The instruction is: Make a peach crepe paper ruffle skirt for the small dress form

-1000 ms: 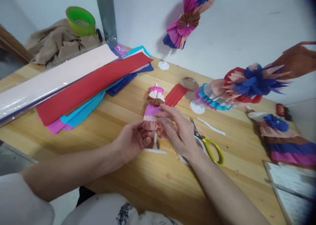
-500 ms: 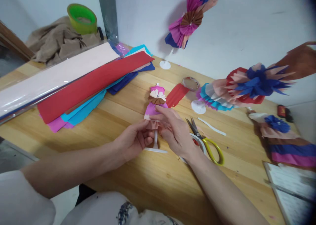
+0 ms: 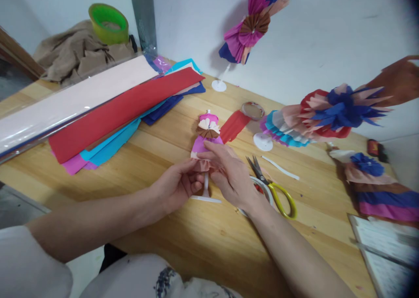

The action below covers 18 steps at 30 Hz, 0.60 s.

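Note:
A small paper-dress doll (image 3: 205,134) on a white stand (image 3: 206,197) rests on the wooden table (image 3: 157,158). It wears a pink top, a brown and cream fan bow and a peach ruffled skirt. My left hand (image 3: 176,186) pinches the skirt's left edge with curled fingers. My right hand (image 3: 231,173) covers the skirt's right side, its fingers pressed together on the paper. Both hands hide most of the skirt.
Yellow-handled scissors (image 3: 278,191) lie just right of my right hand. Sheets of crepe paper (image 3: 124,108) are stacked at the left. Finished paper-dress dolls (image 3: 327,110) stand and lie at the right. A red paper strip (image 3: 233,125), tape roll (image 3: 252,110), green bowl (image 3: 108,23) and bottle (image 3: 144,16) sit behind.
My right hand has slid slightly left and up over the skirt, covering more of it. My left hand keeps its pinch on the skirt's edge.

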Motion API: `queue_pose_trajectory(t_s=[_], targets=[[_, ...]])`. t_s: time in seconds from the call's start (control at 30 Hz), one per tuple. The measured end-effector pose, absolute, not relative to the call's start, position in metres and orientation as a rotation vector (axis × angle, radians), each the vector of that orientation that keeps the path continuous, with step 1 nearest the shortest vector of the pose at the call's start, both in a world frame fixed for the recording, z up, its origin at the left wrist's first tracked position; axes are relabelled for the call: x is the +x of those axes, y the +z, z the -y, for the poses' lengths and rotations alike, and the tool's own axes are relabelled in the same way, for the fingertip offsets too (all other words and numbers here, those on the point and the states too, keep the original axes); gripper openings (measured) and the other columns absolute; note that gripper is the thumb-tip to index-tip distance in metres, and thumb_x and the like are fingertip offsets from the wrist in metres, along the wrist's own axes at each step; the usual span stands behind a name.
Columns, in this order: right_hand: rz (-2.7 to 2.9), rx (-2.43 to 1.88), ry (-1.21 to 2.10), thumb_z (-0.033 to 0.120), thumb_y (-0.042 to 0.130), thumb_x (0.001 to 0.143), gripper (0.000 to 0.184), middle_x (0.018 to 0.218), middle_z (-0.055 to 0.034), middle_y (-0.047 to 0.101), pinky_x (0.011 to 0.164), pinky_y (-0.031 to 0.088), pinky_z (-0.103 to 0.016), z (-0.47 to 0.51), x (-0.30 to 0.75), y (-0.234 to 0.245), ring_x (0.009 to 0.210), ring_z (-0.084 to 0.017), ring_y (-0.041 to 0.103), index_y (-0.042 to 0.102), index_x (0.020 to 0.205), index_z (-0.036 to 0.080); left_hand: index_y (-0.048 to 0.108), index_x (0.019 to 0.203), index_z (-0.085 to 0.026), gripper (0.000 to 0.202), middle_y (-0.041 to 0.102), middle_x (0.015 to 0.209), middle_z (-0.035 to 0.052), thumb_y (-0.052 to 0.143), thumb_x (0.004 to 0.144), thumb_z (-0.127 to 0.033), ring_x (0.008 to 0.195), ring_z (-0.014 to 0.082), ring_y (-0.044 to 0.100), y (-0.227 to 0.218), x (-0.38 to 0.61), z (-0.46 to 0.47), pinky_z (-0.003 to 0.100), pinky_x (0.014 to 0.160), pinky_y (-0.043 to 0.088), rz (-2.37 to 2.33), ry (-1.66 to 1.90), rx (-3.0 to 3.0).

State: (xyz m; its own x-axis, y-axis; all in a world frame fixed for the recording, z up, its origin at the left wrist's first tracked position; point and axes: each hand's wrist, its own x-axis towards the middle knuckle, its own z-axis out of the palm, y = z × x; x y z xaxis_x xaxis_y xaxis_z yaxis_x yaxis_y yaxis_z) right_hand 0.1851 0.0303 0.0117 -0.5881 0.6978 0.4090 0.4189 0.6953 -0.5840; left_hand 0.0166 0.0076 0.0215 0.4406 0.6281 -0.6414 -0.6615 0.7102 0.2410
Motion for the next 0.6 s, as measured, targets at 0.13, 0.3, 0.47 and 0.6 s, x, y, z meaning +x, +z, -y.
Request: queue_pose_trajectory(t_s=[0.13,0.3,0.47,0.6], targets=[[2.285,-0.847,0.538,0.021,0.046,0.089,0.057,0.117,-0.0100,0.067,0.092,0.045,-0.050,-0.0306,0.1849,0.0106,0.111,-0.029,0.056,0.034,0.145,0.024,0.064,0.076,-0.005,0.035,0.061,0.054,0.0034,0.039,0.098,-0.013,0.043,0.0068,0.058,0.0212,0.0170,-0.0080,0.012,0.042,0.049,-0.767,0.803,-0.054],[2.290,-0.830,0.517,0.019,0.047,0.088,0.057,0.116,-0.0102,0.067,0.092,0.045,-0.051,-0.0309,0.1840,0.0106,0.109,-0.029,0.055,0.034,0.144,0.024,0.064,0.076,-0.005,0.035,0.060,0.053,0.0034,0.038,0.098,-0.012,0.042,0.0064,0.057,0.0235,0.0166,-0.0077,0.012,0.041,0.048,-0.790,0.799,-0.078],[2.299,-0.818,0.507,0.018,0.048,0.087,0.057,0.115,-0.0101,0.068,0.092,0.045,-0.050,-0.0310,0.1828,0.0122,0.110,-0.029,0.055,0.036,0.143,0.024,0.065,0.077,-0.004,0.034,0.063,0.057,0.0040,0.040,0.098,-0.012,0.042,0.0062,0.058,0.0228,0.0166,-0.0070,0.012,0.042,0.049,-0.788,0.811,-0.084],[2.288,-0.819,0.506,0.019,0.047,0.088,0.056,0.114,-0.0107,0.068,0.092,0.045,-0.050,-0.0312,0.1829,0.0118,0.110,-0.029,0.055,0.037,0.142,0.022,0.065,0.076,-0.004,0.035,0.062,0.055,0.0037,0.039,0.098,-0.011,0.043,0.0064,0.059,0.0213,0.0167,-0.0077,0.012,0.041,0.049,-0.788,0.812,-0.066]])
